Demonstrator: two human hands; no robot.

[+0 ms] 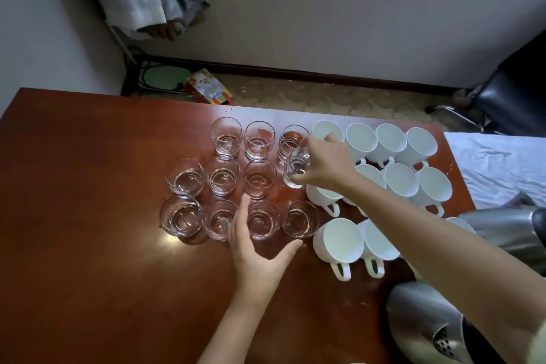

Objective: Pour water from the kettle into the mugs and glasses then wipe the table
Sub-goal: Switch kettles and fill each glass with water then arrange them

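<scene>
Several clear glasses [184, 176] stand in rows on the reddish-brown table [88, 216], most with water in them. To their right stand several white mugs [338, 241]. My right hand [325, 164] grips one clear glass [295, 168], tilted and lifted a little above the table at the right end of the middle row. My left hand [254, 254] hovers open at the near row, its fingers beside a glass [263, 220] without holding it. A steel kettle [425, 322] stands at the near right corner, and a second steel kettle [508, 230] stands behind my right forearm.
The table's far edge borders a patterned floor with a colourful box [206, 87]. A black chair [514, 89] stands at the far right, and white cloth [496, 162] lies beyond the table's right edge. Bare tabletop stretches to the left and near me.
</scene>
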